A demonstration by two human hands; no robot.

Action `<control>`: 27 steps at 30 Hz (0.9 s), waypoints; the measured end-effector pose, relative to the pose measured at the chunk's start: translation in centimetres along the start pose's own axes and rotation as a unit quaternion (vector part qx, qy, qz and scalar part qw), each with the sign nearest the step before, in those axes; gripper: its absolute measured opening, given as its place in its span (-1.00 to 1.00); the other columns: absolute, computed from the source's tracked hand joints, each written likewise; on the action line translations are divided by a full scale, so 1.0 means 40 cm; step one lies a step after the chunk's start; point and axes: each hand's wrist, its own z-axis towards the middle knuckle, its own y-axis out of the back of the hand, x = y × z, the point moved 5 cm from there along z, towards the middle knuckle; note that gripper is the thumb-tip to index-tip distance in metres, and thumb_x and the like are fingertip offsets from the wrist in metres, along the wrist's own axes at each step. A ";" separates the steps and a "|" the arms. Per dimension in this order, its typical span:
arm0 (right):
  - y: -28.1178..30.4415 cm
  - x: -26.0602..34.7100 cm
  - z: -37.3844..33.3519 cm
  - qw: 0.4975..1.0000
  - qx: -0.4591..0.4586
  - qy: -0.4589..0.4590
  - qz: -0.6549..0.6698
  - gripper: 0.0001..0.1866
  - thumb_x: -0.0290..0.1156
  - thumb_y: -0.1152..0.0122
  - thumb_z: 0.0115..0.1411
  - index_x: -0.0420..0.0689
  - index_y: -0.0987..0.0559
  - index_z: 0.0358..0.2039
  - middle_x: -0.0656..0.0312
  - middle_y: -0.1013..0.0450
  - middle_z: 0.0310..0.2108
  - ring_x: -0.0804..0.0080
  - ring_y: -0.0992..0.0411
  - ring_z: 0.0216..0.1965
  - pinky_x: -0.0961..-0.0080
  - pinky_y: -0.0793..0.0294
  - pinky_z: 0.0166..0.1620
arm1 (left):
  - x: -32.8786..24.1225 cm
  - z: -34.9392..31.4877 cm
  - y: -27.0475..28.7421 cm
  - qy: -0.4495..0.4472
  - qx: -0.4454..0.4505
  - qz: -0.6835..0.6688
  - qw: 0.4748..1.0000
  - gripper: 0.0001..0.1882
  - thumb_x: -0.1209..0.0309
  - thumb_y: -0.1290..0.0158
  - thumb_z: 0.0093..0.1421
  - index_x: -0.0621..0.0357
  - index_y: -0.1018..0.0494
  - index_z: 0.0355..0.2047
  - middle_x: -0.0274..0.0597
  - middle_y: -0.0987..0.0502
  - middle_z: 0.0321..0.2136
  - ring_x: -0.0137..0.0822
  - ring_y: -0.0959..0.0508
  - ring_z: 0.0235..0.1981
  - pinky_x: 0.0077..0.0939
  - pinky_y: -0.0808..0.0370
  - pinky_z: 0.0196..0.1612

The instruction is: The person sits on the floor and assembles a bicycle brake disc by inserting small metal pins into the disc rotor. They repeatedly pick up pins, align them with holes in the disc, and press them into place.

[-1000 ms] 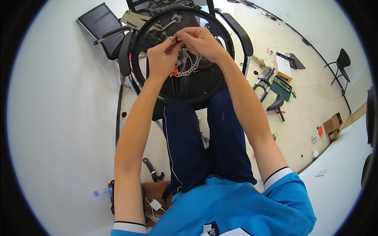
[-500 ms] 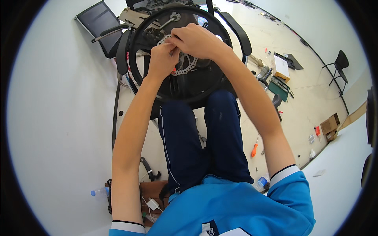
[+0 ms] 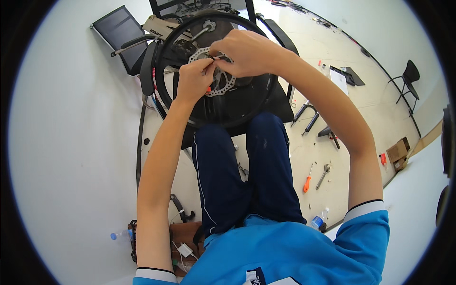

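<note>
A black-rimmed wheel (image 3: pixel 257 102) lies flat across an office chair seat in front of my knees, with a perforated silver brake disc (image 3: pixel 223 88) at its middle. Over the disc, my left hand (image 3: pixel 194 80) is closed in a pinch. My right hand (image 3: pixel 248 53) meets it from the right, thumb and fingers bent together. A small, thin dark piece shows between the two sets of fingertips, too little of it visible to name. Just below the left fingers is a small orange-red bit (image 3: pixel 209 89). My hands hide part of the disc and hub.
Black armrests (image 3: pixel 147 66) flank the wheel, and a pale bike frame part (image 3: pixel 159 28) lies beyond it. On the floor at right are an orange-handled screwdriver (image 3: pixel 307 184), an adjustable wrench (image 3: pixel 323 176), a fork (image 3: pixel 311 118) and a bottle (image 3: pixel 320 218). A wall rises on the left.
My right hand has drawn slightly back from the left, and the right elbow has swung outward. A dark thin piece now shows between the fingertips. The wheel sits slightly lower in view.
</note>
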 end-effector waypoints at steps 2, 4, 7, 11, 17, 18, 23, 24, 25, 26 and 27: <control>-0.011 0.004 0.003 1.000 0.010 0.001 -0.022 -0.79 -0.34 -0.21 0.20 -0.21 -0.65 -0.27 0.00 -0.56 -0.52 0.05 -0.55 -0.44 0.27 -0.54 -0.31 | 0.008 -0.005 0.003 0.032 0.002 0.006 0.999 -0.90 0.52 -0.19 0.13 0.29 -0.60 -0.35 0.06 -0.55 -0.55 -0.07 -0.57 -0.57 -0.41 -0.46 -0.47; -0.018 0.000 0.016 1.000 0.002 0.008 -0.026 -0.79 -0.33 -0.22 0.18 -0.22 -0.63 -0.29 0.01 -0.55 -0.54 0.05 -0.54 -0.45 0.26 -0.54 -0.31 | 0.013 0.005 0.005 0.056 0.032 0.022 0.998 -0.90 0.51 -0.19 0.13 0.29 -0.60 -0.35 0.08 -0.55 -0.54 -0.04 -0.57 -0.56 -0.40 -0.46 -0.46; -0.039 -0.004 0.020 0.999 -0.016 -0.001 -0.028 -0.78 -0.33 -0.22 0.16 -0.24 -0.60 -0.31 0.01 -0.53 -0.55 0.04 -0.54 -0.45 0.24 -0.53 -0.32 | 0.008 0.013 0.001 0.025 0.037 0.038 0.998 -0.90 0.53 -0.17 0.12 0.29 -0.59 -0.33 0.11 -0.54 -0.54 -0.01 -0.58 -0.54 -0.36 -0.47 -0.44; -0.033 -0.006 0.033 0.999 -0.044 -0.023 -0.015 -0.78 -0.35 -0.21 0.12 -0.27 -0.56 -0.34 -0.02 -0.51 -0.57 0.02 -0.54 -0.46 0.23 -0.53 -0.34 | 0.008 0.013 0.008 0.031 0.048 0.056 0.997 -0.88 0.55 -0.15 0.10 0.31 -0.58 -0.33 0.13 -0.55 -0.51 0.03 -0.60 -0.49 -0.36 -0.50 -0.41; -0.048 0.025 0.032 0.999 -0.042 0.018 -0.006 -0.82 -0.39 -0.16 0.07 -0.25 -0.49 -0.39 -0.02 -0.41 -0.71 -0.04 -0.46 -0.62 0.22 -0.48 -0.49 | 0.014 -0.011 0.016 0.028 -0.013 -0.018 0.999 -0.82 0.62 -0.09 0.05 0.28 -0.60 -0.32 0.05 -0.61 -0.47 -0.13 -0.67 -0.44 -0.43 -0.55 -0.33; -0.050 0.024 0.032 0.999 -0.048 0.018 -0.010 -0.83 -0.40 -0.16 0.07 -0.25 -0.49 -0.39 -0.01 -0.41 -0.71 -0.04 -0.45 -0.63 0.22 -0.47 -0.50 | 0.008 -0.028 0.021 0.027 -0.036 -0.052 0.998 -0.80 0.64 -0.07 0.04 0.27 -0.61 -0.31 0.03 -0.62 -0.47 -0.16 -0.68 -0.42 -0.44 -0.56 -0.31; -0.055 0.018 0.037 0.996 -0.081 0.041 -0.023 -0.85 -0.42 -0.15 0.07 -0.23 -0.49 -0.38 0.01 -0.39 -0.72 -0.02 -0.44 -0.65 0.22 -0.46 -0.52 | 0.046 -0.080 0.024 0.085 -0.062 0.001 0.994 -0.80 0.71 0.23 -0.15 0.32 -0.39 -0.73 -0.17 -0.40 -0.73 -0.38 -0.40 -0.70 -0.51 -0.26 -0.57; -0.056 0.018 0.037 0.996 -0.077 0.039 -0.025 -0.85 -0.42 -0.15 0.07 -0.23 -0.49 -0.38 0.01 -0.39 -0.72 -0.01 -0.44 -0.65 0.22 -0.46 -0.52 | 0.045 -0.081 0.022 0.103 -0.057 -0.003 0.993 -0.81 0.70 0.22 -0.14 0.31 -0.38 -0.73 -0.17 -0.39 -0.75 -0.37 -0.40 -0.70 -0.50 -0.26 -0.58; -0.055 0.015 0.039 0.996 -0.074 0.036 -0.028 -0.85 -0.42 -0.15 0.08 -0.22 -0.49 -0.38 0.01 -0.40 -0.72 -0.01 -0.44 -0.65 0.23 -0.46 -0.52 | 0.046 -0.080 0.020 0.122 -0.052 -0.008 0.991 -0.81 0.70 0.22 -0.14 0.31 -0.38 -0.74 -0.17 -0.38 -0.77 -0.37 -0.40 -0.71 -0.50 -0.25 -0.58; -0.056 0.015 0.039 0.996 -0.070 0.034 -0.030 -0.86 -0.42 -0.15 0.08 -0.22 -0.49 -0.38 0.01 -0.40 -0.72 -0.01 -0.44 -0.65 0.24 -0.46 -0.52 | 0.047 -0.080 0.020 0.140 -0.047 -0.013 0.989 -0.82 0.69 0.22 -0.14 0.31 -0.38 -0.74 -0.17 -0.36 -0.79 -0.37 -0.40 -0.72 -0.50 -0.24 -0.59; -0.053 0.014 0.039 0.997 -0.069 0.034 -0.028 -0.86 -0.42 -0.15 0.09 -0.22 -0.49 -0.38 0.02 -0.40 -0.72 0.00 -0.44 -0.65 0.24 -0.47 -0.52 | 0.044 -0.074 0.019 0.136 -0.046 -0.001 0.990 -0.82 0.68 0.22 -0.14 0.31 -0.38 -0.74 -0.18 -0.35 -0.80 -0.38 -0.40 -0.73 -0.50 -0.23 -0.59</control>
